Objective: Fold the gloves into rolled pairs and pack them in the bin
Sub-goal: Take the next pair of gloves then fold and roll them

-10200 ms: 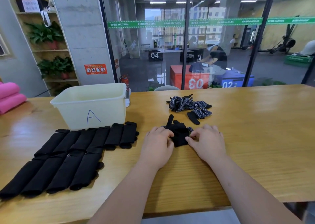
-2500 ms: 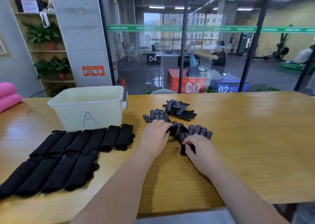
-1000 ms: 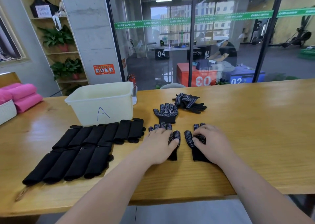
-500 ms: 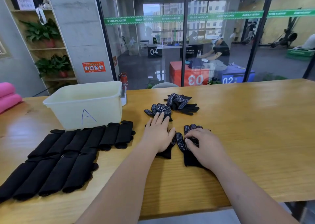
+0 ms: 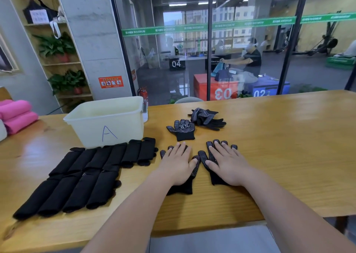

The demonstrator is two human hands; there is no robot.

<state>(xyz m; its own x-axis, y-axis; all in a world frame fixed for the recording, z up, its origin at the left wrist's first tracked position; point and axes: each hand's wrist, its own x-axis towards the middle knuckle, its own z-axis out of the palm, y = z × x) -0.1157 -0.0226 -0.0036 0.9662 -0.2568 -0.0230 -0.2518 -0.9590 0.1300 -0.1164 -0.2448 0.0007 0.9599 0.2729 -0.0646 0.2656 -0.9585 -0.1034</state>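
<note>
- The person's left grip [image 5: 178, 166] lay flat, fingers straight and slightly spread, pressing down on a black dotted glove [image 5: 183, 190] on the tabletop [image 5: 279, 146]; it clasped nothing.
- The right grip [image 5: 229, 166] was likewise released, palm down on a second dotted glove [image 5: 210, 156], whose fingertips showed past the person's own fingers.
- Those 2 gloves lay side by side near the near edge of the tabletop, cuffs toward the person, their thumbs almost touching between the grips.
- A third glove [image 5: 182, 129] lay flat just beyond the left grip, dotted palm up, with a white printed label across it.
- To the right of that one and a little farther off sat a small crumpled heap of gloves [image 5: 205, 117].
- The cream bin [image 5: 107, 123], marked with a blue letter A on its near wall, stood at the far left of the tabletop; its inside could not be seen from here.
- Black rolled pairs [image 5: 86, 173] lay in 2 slanting rows on the tabletop, in front of the bin and left of the grips; none was seen in the bin.
- Pink rolls [image 5: 17, 116] rested at the far-left edge.
</note>
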